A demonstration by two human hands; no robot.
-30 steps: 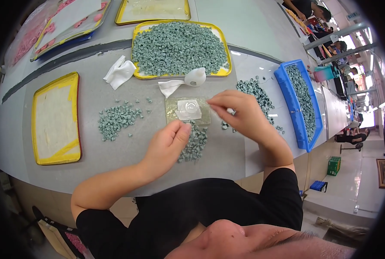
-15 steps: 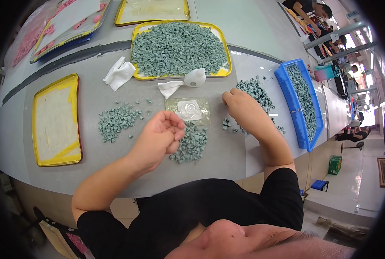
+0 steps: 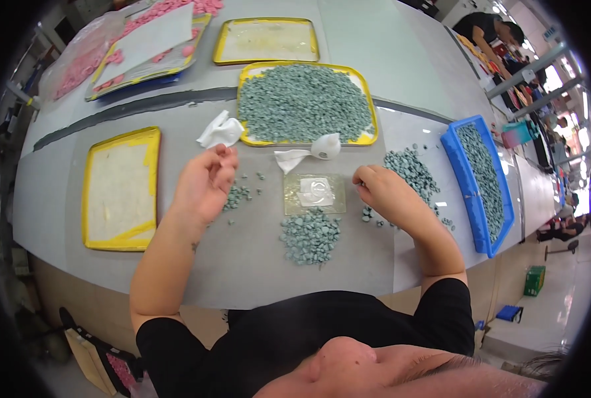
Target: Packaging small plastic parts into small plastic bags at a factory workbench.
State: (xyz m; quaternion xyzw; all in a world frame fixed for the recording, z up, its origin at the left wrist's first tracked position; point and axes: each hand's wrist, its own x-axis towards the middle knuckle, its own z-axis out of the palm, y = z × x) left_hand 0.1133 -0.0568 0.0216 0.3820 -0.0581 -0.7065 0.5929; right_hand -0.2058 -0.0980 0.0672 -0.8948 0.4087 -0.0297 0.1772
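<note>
Grey-green stone-like chips [image 3: 310, 235] heaped on grey tabletop [image 3: 255, 265]; left hand [image 3: 206, 186] just lifted leftward, grip half-curled, contents indiscernible; right hand [image 3: 388, 196] loosely closed beside scattered chips.

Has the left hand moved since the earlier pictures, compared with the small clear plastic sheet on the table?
Yes. The left hand has moved to the person's left, away from the clear plastic sheet, and is now above the small pile of green pieces.

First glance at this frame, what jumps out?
The yellow tray heaped with small grey-green pieces, at the far middle of the table. Nearer, a small pile of the same pieces lies just below a clear flat packet, between the left hand and the right hand. A blue bin of those pieces sits at the right.
</note>
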